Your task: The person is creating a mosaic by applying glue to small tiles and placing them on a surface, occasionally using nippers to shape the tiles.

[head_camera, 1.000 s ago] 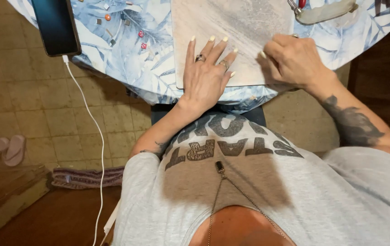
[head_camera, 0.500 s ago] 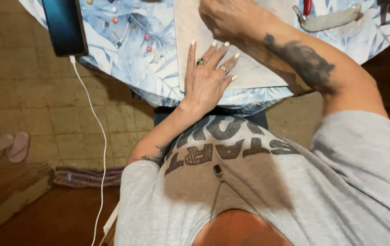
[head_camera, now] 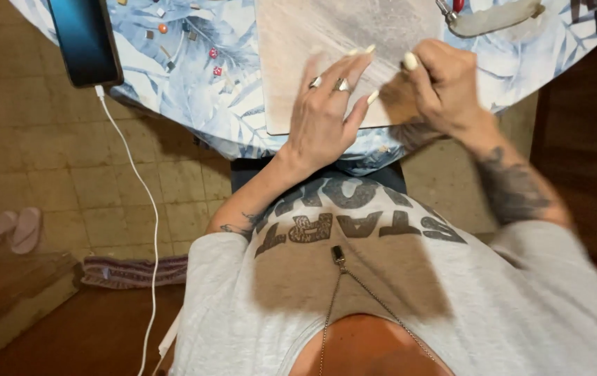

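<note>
Head view: the person sat at a table (head_camera: 194, 104) covered with a blue leaf-print cloth. A pale rectangular board (head_camera: 326, 42) lay near the table's front edge, its near left corner close to that edge.

The left hand (head_camera: 323, 118) rested palm-down on the near part of the board, fingers spread and extended toward the far side of the table. Two rings were visible on its fingers. It gripped nothing.

The right hand (head_camera: 445, 87) was positioned at the near right corner of the board, just beside the left hand. Its fingers were curled inward with the thumb raised. Motion blur obscured the fingertips, so whether they pinched anything could not be determined.

A dark phone (head_camera: 84, 38) lay near the left edge of the table, with a white cable (head_camera: 146, 209) running from it over the edge down to the floor. Small coloured beads (head_camera: 211, 63) were scattered on the cloth between the phone and the board. A pale tool (head_camera: 486, 19) lay near the far right corner of the board.

On the tiled floor, well apart from the table, lay a pair of pink sandals (head_camera: 9, 228).
</note>
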